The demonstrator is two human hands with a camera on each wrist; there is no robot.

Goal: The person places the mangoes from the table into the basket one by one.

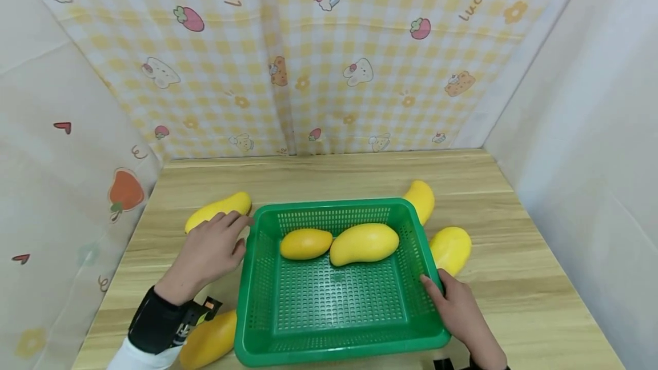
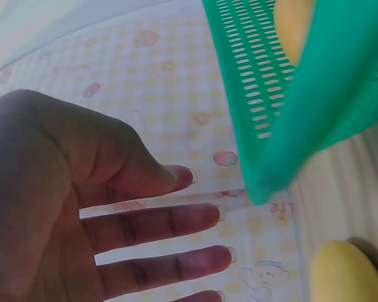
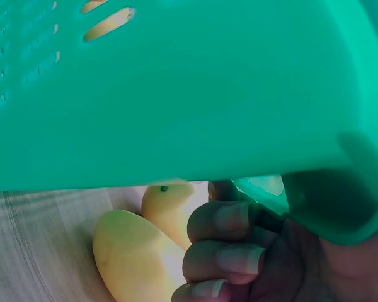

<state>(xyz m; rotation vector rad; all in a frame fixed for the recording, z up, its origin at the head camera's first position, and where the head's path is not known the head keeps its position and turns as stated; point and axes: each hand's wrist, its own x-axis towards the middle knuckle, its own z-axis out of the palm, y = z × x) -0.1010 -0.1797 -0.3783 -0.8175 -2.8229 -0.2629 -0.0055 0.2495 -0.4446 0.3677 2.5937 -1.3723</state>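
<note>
A green plastic basket (image 1: 339,301) with slotted walls stands in front of me. Inside it, near the back wall, lie a smaller orange-yellow mango (image 1: 306,244) and a larger yellow mango (image 1: 364,244). My right hand (image 1: 458,308) grips the basket's right rim, thumb on top; in the right wrist view its fingers (image 3: 223,261) curl beneath the rim. Beside the left rim is my left hand (image 1: 215,247), holding nothing. Its fingers (image 2: 170,270) look straight and apart from the basket in the left wrist view. Past its fingertips lies a yellow mango (image 1: 218,210).
Another mango (image 1: 209,340) lies at the front left, partly hidden by the left wrist and basket. Right of the basket are a curved yellow mango (image 1: 421,201) and a rounder one (image 1: 451,249), both partly covered. Cloth walls (image 1: 319,56) enclose the wooden table (image 1: 529,278).
</note>
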